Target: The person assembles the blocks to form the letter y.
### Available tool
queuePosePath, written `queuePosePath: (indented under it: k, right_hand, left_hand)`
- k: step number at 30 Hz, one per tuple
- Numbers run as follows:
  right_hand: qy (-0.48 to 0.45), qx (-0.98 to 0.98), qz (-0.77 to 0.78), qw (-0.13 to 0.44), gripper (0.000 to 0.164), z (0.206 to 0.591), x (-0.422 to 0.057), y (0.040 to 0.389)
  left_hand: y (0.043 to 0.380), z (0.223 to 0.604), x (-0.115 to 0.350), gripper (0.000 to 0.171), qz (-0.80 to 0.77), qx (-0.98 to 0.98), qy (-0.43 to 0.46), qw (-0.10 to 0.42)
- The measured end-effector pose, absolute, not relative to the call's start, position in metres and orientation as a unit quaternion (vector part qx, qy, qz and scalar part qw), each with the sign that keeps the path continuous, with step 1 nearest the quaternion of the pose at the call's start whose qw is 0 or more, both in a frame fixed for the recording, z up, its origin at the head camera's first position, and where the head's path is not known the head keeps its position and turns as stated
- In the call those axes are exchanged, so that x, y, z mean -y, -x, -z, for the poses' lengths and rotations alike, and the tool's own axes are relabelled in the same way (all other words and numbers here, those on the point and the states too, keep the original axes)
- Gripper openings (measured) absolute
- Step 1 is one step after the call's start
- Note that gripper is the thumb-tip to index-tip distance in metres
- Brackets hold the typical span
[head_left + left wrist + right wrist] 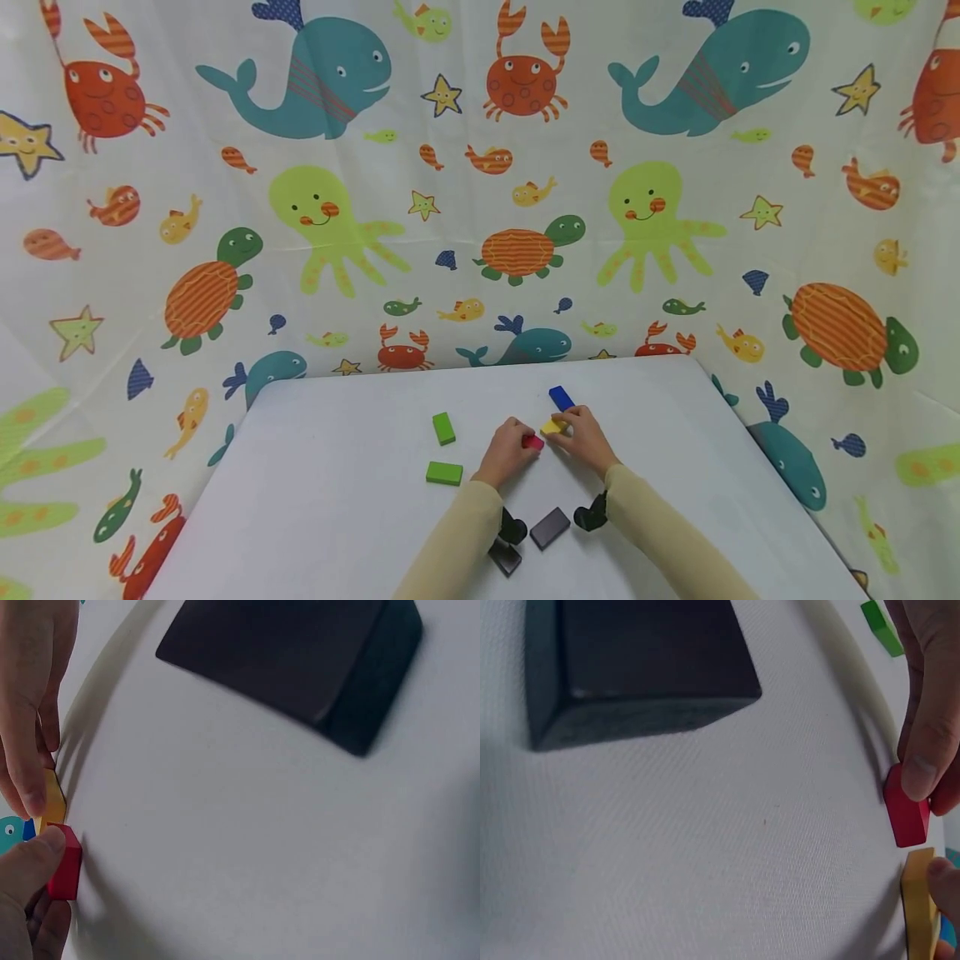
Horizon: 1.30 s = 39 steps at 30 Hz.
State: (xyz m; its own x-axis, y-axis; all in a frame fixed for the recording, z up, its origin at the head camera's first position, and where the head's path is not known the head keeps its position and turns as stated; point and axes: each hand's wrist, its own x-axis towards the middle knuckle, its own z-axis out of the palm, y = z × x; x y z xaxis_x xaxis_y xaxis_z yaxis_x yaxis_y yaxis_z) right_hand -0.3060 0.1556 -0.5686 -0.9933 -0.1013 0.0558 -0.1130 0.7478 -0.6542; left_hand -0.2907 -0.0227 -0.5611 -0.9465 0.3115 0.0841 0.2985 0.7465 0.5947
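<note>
My left hand (pixel 508 451) pinches a red block (pixel 533 442) between thumb and fingers, low over the white table. Just to its right, my right hand (pixel 587 442) pinches a yellow block (pixel 553 427). The two blocks are close together, with a narrow gap between them in the right wrist view, where the red block (pixel 907 812) lies above the yellow block (pixel 917 900). Beyond the right hand's fingers lies a blue block (pixel 561 398), its near end close to them. In the left wrist view, the thumb (pixel 51 838) presses on the red block (pixel 66 866).
Two green blocks, one farther back (pixel 444 428) and one nearer (pixel 444 473), lie left of the left hand. Between the forearms sits a dark grey block (pixel 551 528); another dark block (pixel 505 557) is partly covered by the left wrist. A sea-animal curtain (pixel 465 250) hangs behind the table (pixel 337 500).
</note>
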Motion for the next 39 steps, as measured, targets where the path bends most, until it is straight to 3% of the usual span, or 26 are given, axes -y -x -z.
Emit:
queuePosePath:
  k: [29, 39]
  right_hand:
    - [-0.070, 0.941, -0.331, 0.009, 0.036, 0.564, -0.146, 0.309]
    - [-0.079, 0.937, -0.340, 0.005, 0.034, 0.563, -0.142, 0.308]
  left_hand:
    - [0.293, 0.560, 0.021, 0.026, -0.327, -0.932, -0.159, 0.011]
    - [0.294, 0.562, 0.022, 0.032, -0.334, -0.929, -0.158, 0.006]
